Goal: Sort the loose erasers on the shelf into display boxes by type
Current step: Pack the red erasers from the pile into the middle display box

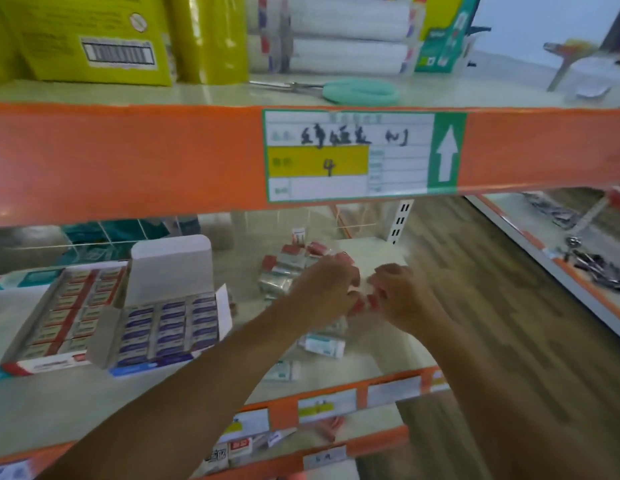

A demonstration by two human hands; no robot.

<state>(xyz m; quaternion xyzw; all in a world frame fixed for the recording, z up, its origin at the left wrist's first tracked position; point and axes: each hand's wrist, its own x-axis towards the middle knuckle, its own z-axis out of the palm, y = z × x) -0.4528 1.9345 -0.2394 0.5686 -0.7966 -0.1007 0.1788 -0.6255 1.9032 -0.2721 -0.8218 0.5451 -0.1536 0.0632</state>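
Head view:
- Left hand [322,289], right hand [402,296] meet over shelf [93,407]. Fingers of both curled, clutching bunch of red-ended erasers [364,303] between them. Blur hides count.
- Forearms reach in under orange beam [128,161], wrists bent down.
- Loose pile [284,271] just beyond grip, to its left. Teal-white eraser [324,344] below grip.
- Red box [59,317], blue box [170,327] open, well left of grip.
- Judgement: erasers light, stiff, wrapper probably slick. Pinch across long sides, few at once.
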